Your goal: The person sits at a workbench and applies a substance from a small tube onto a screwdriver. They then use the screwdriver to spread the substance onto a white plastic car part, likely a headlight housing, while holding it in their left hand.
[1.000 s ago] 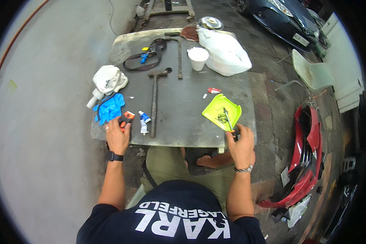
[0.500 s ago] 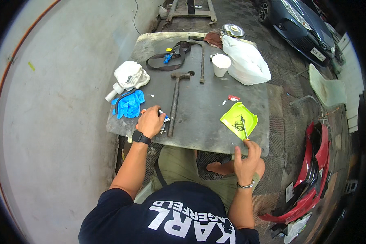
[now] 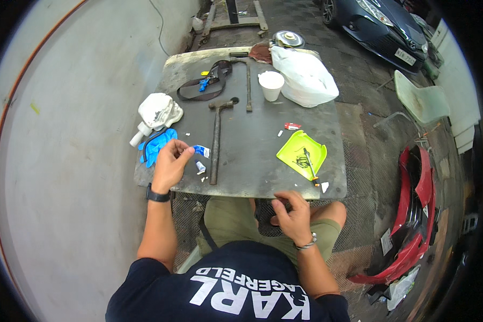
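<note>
My left hand (image 3: 170, 165) is raised over the table's near left part, its thumb and fingers pinched at the end of a small blue-and-white tube (image 3: 201, 151). Below that lies a second small tube (image 3: 200, 167), crumpled and pale. My right hand (image 3: 294, 216) hovers at the table's near edge, fingers loosely bent and apart, with nothing visible in it. Beyond it sits a lime-green tray (image 3: 290, 153) with a dark smear inside. A thin tool with an orange-and-black end (image 3: 314, 180) rests across the tray's near side.
A hammer (image 3: 216, 142) lies mid-table, with a pry bar (image 3: 249, 88) farther back. Blue gloves (image 3: 158, 145) and a white mask-like item (image 3: 158, 112) are at left. A white cup (image 3: 271, 86), a plastic bag (image 3: 306, 78) and a black strap (image 3: 198, 96) occupy the back.
My left hand has lifted and turned, bringing the blue-and-white tube into plain view. My right hand has let go of the thin tool and moved left, back toward me.
</note>
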`<control>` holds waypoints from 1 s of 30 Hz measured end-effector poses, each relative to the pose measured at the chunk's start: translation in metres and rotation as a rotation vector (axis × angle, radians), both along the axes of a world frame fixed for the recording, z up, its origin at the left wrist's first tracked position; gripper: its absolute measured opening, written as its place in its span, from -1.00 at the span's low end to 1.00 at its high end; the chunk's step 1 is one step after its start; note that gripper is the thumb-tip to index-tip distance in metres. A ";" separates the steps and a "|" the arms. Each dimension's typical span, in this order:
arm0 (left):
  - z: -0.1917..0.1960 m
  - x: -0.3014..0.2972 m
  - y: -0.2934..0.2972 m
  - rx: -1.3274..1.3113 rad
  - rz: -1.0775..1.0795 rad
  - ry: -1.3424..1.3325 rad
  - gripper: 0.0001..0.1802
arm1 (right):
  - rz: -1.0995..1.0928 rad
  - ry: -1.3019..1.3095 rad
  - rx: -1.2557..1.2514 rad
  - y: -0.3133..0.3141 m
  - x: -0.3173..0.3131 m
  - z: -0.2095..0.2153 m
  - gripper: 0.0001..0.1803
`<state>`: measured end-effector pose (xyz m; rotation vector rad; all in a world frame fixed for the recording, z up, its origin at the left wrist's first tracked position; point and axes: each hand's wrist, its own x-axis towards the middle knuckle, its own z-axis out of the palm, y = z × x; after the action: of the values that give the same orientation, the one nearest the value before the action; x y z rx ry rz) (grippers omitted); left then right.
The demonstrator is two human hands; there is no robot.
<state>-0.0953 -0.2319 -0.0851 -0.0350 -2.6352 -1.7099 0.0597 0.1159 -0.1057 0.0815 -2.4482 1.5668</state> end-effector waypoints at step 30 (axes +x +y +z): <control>-0.022 0.071 0.222 0.572 -0.419 -0.207 -0.72 | -0.239 -0.099 -0.570 0.022 -0.019 -0.012 -0.71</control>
<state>-0.0240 -0.0098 -0.1076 -0.4567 -2.2593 -2.6739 0.0408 0.1380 -0.1177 -0.3766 -1.8904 2.1115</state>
